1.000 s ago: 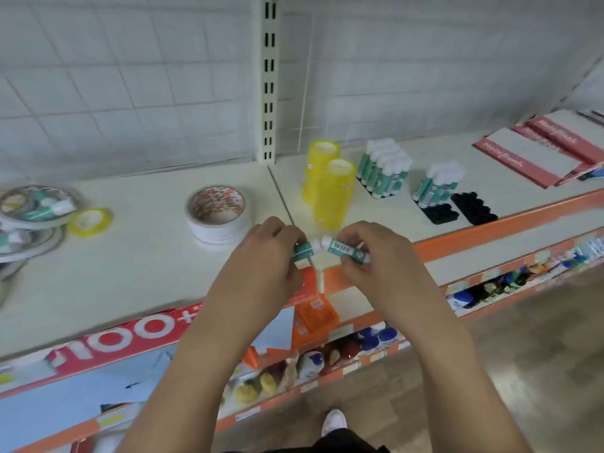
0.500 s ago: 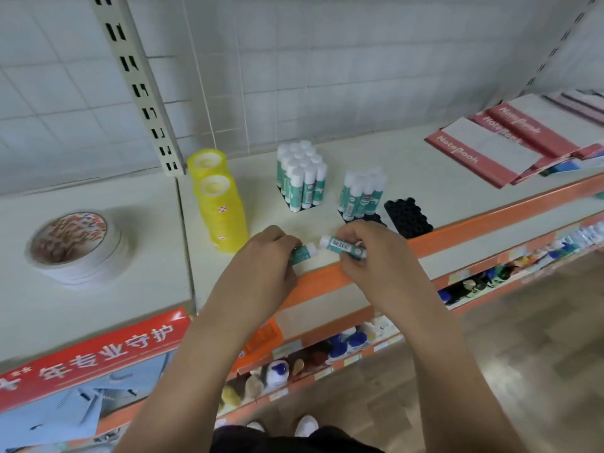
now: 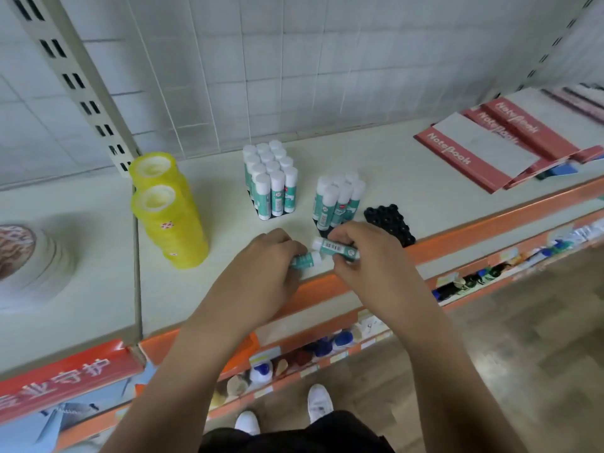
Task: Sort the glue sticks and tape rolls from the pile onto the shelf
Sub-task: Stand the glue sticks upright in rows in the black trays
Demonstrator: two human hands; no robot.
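Over shelf point(image 3: 425, 194) front edge, right hand point(image 3: 372, 259) pinches glue stick point(image 3: 335, 248), long axis 9-to-3, cap at 9; left hand point(image 3: 268, 269) pinches second stick point(image 3: 305, 259), caps nearly touching. Free sockets of black tray point(image 3: 392, 223) sit at 1 o'clock of right hand, the nearer one; stick likely needs upending.

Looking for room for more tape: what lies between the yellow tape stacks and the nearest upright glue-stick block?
Nothing: in the head view the shelf between the yellow tape stacks and the glue-stick block is bare.

A white gridded wall panel point(image 3: 294, 60) and slotted upright point(image 3: 78, 89) stand above wood-patterned floor point(image 3: 523, 338).
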